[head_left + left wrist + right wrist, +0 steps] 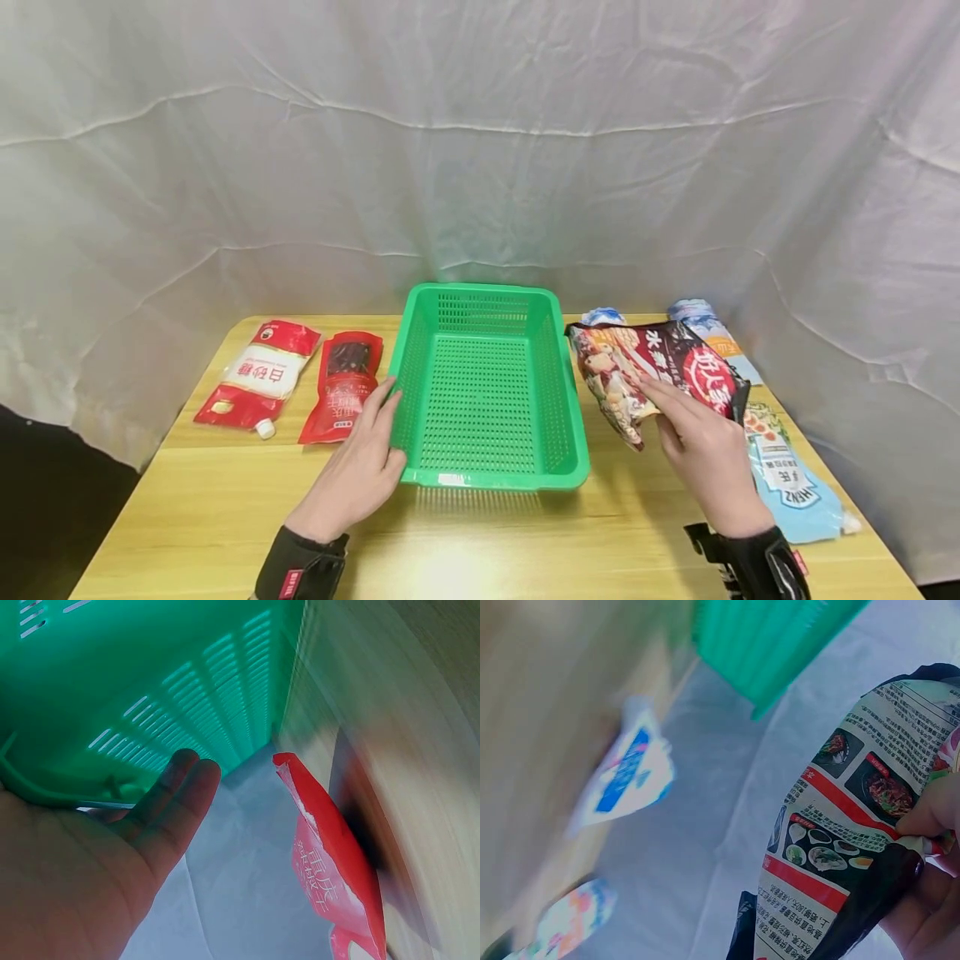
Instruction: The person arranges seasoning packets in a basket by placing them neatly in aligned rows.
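Observation:
A green plastic basket with slotted walls stands mid-table. My left hand is at its left rim, fingers extended along the outside; the left wrist view shows the fingers nearly straight beside the basket wall. My right hand pinches a dark printed food bag and holds it up right of the basket. In the right wrist view, thumb and fingers grip the bag's crumpled film. Near my left hand lies a red pouch with white lettering.
A red-and-white spouted sugar pouch lies at far left. On the right are a light-blue spouted pouch and a blue-orange packet. Another blue-white packet is partly hidden behind the held bag. Grey cloth hangs behind the table.

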`<move>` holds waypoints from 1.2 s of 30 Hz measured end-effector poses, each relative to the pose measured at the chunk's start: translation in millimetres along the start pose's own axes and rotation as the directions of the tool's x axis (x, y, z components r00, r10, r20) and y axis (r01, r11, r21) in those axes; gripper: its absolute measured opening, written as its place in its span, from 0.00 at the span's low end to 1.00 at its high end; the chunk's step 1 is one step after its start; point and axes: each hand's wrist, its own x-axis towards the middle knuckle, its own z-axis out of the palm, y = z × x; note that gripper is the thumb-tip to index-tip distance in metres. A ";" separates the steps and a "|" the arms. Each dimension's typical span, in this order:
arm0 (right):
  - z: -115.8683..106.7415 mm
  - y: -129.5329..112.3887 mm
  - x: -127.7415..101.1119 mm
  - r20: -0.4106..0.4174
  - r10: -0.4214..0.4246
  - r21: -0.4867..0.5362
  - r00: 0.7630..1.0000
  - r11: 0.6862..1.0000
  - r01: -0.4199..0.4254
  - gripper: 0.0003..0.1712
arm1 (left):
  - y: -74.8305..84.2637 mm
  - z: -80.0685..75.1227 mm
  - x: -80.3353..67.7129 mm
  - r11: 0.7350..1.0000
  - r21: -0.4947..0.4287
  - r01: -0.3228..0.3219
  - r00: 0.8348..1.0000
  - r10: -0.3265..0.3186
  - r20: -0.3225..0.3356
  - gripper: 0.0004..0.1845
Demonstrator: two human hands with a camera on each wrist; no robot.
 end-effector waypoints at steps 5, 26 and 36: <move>10.7 -11.3 25.1 -0.048 -0.050 0.041 0.998 0.998 0.052 0.23 | -0.1 -0.1 0.2 1.000 -0.007 0.004 1.000 -0.004 -0.004 0.40; 60.3 -72.8 83.1 -0.178 -0.130 0.244 0.975 0.954 0.172 0.23 | 18.4 -10.7 12.4 0.997 0.032 -0.064 0.990 0.068 -0.124 0.39; 67.8 -85.7 78.5 -0.160 -0.149 0.268 0.976 0.945 0.188 0.21 | 65.6 -11.7 29.4 0.965 -0.262 0.013 0.994 -0.041 -0.102 0.40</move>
